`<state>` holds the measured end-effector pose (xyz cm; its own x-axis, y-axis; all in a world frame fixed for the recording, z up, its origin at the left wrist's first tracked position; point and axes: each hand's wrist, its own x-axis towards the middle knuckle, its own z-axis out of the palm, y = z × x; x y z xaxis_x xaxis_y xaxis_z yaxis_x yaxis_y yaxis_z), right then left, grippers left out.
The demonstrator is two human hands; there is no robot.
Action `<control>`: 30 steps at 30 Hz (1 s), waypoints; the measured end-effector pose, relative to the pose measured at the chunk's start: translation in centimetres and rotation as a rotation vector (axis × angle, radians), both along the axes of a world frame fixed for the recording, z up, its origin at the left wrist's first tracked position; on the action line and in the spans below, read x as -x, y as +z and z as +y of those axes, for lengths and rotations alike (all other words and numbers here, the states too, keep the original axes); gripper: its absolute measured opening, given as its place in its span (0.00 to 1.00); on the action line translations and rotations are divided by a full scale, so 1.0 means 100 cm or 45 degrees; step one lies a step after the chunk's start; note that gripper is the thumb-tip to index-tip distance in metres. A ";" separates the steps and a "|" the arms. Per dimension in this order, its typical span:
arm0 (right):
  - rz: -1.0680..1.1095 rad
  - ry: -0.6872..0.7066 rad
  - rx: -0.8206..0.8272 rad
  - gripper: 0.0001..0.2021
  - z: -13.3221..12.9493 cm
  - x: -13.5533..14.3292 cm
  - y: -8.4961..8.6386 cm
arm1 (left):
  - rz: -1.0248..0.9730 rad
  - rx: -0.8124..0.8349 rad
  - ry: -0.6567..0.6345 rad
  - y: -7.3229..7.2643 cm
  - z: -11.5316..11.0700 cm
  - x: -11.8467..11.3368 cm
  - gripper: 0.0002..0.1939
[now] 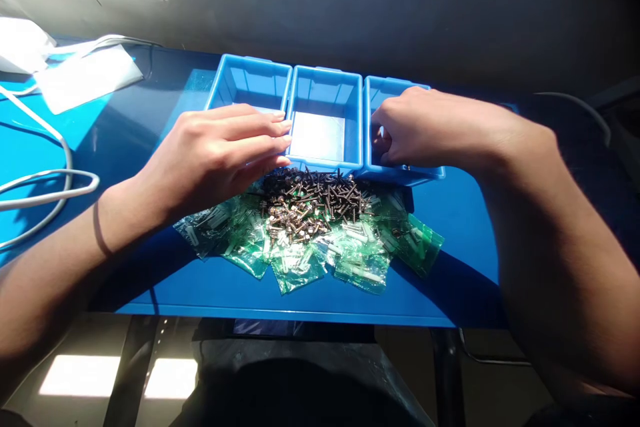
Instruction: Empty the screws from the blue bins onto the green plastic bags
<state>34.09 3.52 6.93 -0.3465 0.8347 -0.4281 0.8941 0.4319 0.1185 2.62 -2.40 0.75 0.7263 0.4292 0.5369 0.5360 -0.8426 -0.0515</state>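
Three blue plastic bins stand side by side: a left bin [257, 61], a middle bin [327, 167] and a right bin [413, 175]. My left hand [210, 150] is stretched flat over the front of the left bin, fingertips at the wall beside the middle bin. Inside the right bin, my right hand [425, 121] has its fingers curled; what they hold, if anything, is hidden. In front of the bins lies a pile of screws [305, 203], some dark and some brassy with larger heads. Green-tinted clear packets [300, 270] with white pieces inside spread under and around the pile.
The blue table [280, 300] ends just in front of the packets. At the left, a white cable [65, 147] loops near a white sheet [90, 77] and a white object [23, 43]. A grey wall [320, 13] rises behind the bins.
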 end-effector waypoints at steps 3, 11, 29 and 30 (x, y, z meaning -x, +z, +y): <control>-0.013 -0.025 -0.023 0.04 0.000 -0.003 0.008 | 0.002 -0.017 0.000 0.000 0.000 0.000 0.12; 0.348 0.260 -0.494 0.07 -0.029 -0.002 0.044 | 0.001 -0.051 -0.032 0.003 0.000 -0.002 0.12; -0.202 -0.101 -0.198 0.12 -0.022 -0.018 0.022 | 0.015 -0.079 -0.051 0.004 0.002 -0.002 0.13; -0.222 -0.088 -0.206 0.13 -0.023 -0.013 0.021 | 0.017 -0.083 -0.049 0.005 0.001 -0.002 0.13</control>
